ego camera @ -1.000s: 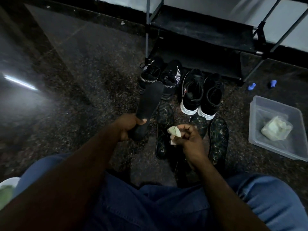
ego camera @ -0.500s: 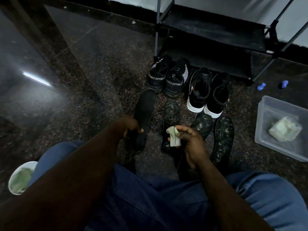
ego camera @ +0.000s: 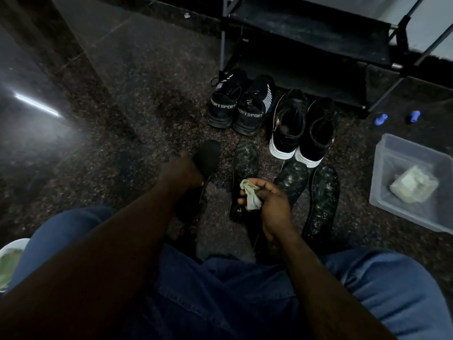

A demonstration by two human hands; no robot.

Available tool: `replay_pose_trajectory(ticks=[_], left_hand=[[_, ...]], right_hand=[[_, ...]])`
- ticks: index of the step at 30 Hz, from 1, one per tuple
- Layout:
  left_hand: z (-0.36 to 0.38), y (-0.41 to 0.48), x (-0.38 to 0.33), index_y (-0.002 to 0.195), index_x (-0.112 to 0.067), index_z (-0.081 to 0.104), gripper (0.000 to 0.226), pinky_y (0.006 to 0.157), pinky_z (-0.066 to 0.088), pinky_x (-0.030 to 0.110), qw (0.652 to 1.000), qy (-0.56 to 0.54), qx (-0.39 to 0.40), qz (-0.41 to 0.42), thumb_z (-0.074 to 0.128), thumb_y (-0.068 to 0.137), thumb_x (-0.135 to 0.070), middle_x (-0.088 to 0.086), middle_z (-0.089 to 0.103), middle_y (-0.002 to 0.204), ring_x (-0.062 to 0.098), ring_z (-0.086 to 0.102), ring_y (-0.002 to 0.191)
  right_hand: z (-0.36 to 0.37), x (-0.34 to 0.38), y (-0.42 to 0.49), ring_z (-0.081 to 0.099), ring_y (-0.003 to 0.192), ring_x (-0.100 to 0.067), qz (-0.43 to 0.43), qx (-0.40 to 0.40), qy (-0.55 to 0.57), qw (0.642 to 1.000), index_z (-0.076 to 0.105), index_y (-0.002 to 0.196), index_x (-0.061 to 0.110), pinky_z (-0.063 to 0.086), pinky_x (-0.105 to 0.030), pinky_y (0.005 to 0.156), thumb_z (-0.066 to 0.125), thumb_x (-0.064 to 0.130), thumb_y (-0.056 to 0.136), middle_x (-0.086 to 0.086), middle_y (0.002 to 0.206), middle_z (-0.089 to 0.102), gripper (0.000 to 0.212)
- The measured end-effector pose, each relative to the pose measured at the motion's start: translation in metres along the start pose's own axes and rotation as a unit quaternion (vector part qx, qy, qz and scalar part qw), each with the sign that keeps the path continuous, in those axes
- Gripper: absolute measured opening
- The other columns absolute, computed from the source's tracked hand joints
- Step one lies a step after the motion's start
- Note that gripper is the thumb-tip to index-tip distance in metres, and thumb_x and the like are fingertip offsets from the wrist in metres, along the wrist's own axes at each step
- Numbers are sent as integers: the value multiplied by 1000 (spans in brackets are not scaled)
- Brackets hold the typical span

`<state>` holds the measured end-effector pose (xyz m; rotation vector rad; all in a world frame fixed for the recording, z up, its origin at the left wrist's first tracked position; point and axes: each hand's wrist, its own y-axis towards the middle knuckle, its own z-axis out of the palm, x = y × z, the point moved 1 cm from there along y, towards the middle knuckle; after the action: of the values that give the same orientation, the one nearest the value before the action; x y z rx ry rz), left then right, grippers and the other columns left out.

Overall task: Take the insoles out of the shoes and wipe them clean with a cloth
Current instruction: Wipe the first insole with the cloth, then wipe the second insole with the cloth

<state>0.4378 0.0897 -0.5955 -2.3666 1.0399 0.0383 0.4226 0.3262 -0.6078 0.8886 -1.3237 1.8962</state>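
My left hand (ego camera: 182, 173) grips a plain black insole (ego camera: 207, 157) low over the floor, left of three speckled, dirty insoles (ego camera: 246, 163), (ego camera: 293, 179), (ego camera: 322, 200) that lie side by side. My right hand (ego camera: 269, 202) holds a crumpled pale cloth (ego camera: 250, 196) above the nearest dirty insole. Behind them stand a pair of black SPORT sneakers (ego camera: 237, 104) and a pair of black shoes with white soles (ego camera: 301, 128).
A black shoe rack (ego camera: 306, 35) stands against the wall at the back. A clear plastic tub (ego camera: 384, 192) with a folded cloth (ego camera: 414, 185) sits on the right. Two small blue items (ego camera: 380, 119) lie near the rack. A white bowl (ego camera: 9, 261) is at the left edge.
My left hand has lowered the black insole from in front of the sneakers down toward the floor, left of the dirty insoles. My right hand keeps hold of the cloth.
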Motion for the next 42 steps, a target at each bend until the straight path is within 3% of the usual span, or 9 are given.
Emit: replay_pose_trajectory(ticks=[3,7,14,19,21,24,30,35,42], left_hand=[[-3,-1,-22,132,-9,52,59,99,53,45,991,-18,-93,94,73,88,-44,20,61,129,39,59,121],[8,-5,-40,81,-29,63,19,81,50,29,983,-96,-6,158,78,90,-37,-7,65,86,21,68,97],[34,1,-48,100,-20,67,17,79,56,37,975,-67,3,214,72,94,-36,3,71,93,26,68,92],[45,4,-66,129,-9,57,48,91,54,42,974,-81,-48,204,70,95,-40,14,68,119,35,64,111],[50,7,-73,132,-7,55,56,93,54,44,978,-85,-51,186,70,93,-44,16,66,124,38,63,115],[55,14,-83,132,-6,52,62,92,54,46,983,-81,-60,153,73,91,-47,17,63,124,40,62,114],[57,20,-92,131,-5,50,54,88,54,43,990,-78,-47,109,76,90,-29,18,66,122,38,65,112],[52,20,-93,132,-10,54,47,98,54,43,981,-187,1,53,69,87,-15,16,66,125,37,63,116],[31,10,-93,105,-3,72,19,69,53,32,933,-349,88,22,66,88,-10,23,71,112,34,69,88]], right_hand=[[3,-2,7,71,82,-29,-2,5,7,1000,71,115,1,58,-37,73,52,-3,96,-17,104,77,27],[5,-7,11,70,88,-19,-29,3,-53,998,72,110,8,56,-34,78,66,-4,91,-11,103,77,23],[2,-5,17,64,67,-25,-7,-90,-16,996,71,83,9,50,-34,64,49,-4,93,-9,70,71,27],[-2,1,20,65,62,-20,-32,-125,-25,991,75,69,9,52,-26,62,56,-3,84,-9,69,74,27],[-6,-4,24,66,60,-21,-17,-134,-33,990,75,84,9,53,-27,58,58,5,93,-14,79,74,20],[-12,-9,31,65,53,-20,-32,-155,-63,985,63,97,6,52,-29,53,61,8,99,-16,82,72,4],[-12,-4,32,59,49,-14,-53,-162,-79,982,63,92,2,49,-26,48,80,23,90,-12,70,67,27],[-9,3,30,70,69,-16,-39,-84,-36,995,68,107,7,56,-26,62,73,4,92,-11,93,75,16],[-10,13,23,71,84,-16,-69,-70,-113,989,75,87,15,58,-32,80,72,-2,89,-7,91,78,17]])
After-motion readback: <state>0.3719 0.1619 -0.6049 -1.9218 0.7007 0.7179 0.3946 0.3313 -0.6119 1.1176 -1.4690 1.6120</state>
